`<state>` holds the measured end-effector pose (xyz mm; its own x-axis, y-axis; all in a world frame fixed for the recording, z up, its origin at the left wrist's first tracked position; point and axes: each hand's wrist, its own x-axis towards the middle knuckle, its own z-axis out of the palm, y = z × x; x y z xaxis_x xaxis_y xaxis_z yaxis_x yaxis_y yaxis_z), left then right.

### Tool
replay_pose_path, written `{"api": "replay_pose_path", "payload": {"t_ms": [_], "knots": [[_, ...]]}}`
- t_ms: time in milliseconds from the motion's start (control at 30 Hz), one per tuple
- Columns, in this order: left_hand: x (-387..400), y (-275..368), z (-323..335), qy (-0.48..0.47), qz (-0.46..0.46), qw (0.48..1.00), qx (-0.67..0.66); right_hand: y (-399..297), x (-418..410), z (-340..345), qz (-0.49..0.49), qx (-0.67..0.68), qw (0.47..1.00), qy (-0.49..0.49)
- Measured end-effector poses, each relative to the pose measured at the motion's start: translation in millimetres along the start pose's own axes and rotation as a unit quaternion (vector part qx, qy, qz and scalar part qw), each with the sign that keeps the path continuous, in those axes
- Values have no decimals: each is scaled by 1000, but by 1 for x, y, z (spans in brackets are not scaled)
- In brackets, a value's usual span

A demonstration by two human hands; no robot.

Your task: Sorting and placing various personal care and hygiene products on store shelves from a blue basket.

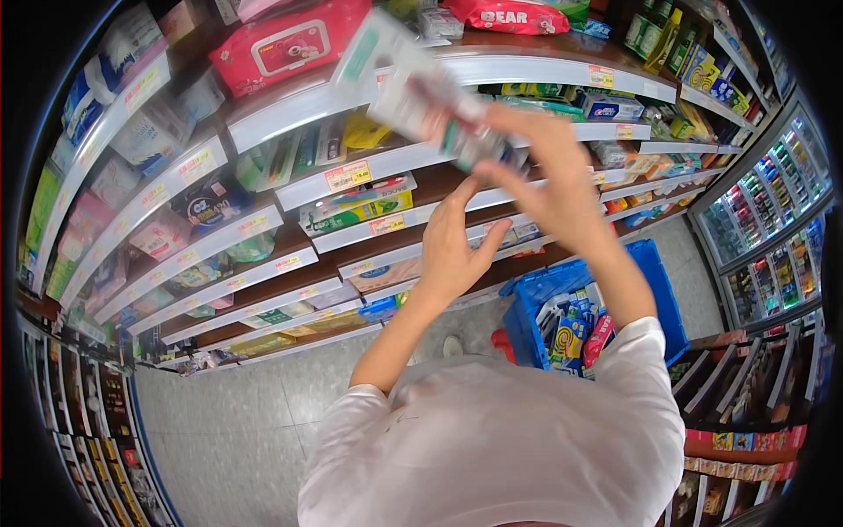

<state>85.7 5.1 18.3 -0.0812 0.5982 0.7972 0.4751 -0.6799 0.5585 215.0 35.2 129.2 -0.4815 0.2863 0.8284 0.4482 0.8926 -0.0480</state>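
My right hand (546,171) grips the lower end of several packaged goods (421,92), blurred by motion, raised before the store shelves. They look like flat blister packs with clear and printed parts; their exact kind I cannot tell. Just below and left of them is my left hand (454,244), its thumb apart from its fingers, with nothing seen in it. Its fingertips are close to the packs' lower end; whether they touch is unclear. Behind the hands, a shelf's price rail (421,158) runs across, with boxed and bagged goods on the boards.
A blue plastic crate (527,316) holding mixed packages stands on the floor at the right, beside a red object (504,344). Pink wipes packs (290,46) lie on the upper shelf. Glass-door drinks coolers (764,191) stand far right, above more shelving (737,448).
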Motion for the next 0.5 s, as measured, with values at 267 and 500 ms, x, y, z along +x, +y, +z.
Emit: {"api": "replay_pose_path", "payload": {"t_ms": [267,500], "knots": [[-38,-28,-34,-136,-149,978,-57,120,94,-57,-10,-109,990,-91],[-66,-46,-58,-64,-226,972,-31,178,116,-11,-17,-92,978,-185]]}}
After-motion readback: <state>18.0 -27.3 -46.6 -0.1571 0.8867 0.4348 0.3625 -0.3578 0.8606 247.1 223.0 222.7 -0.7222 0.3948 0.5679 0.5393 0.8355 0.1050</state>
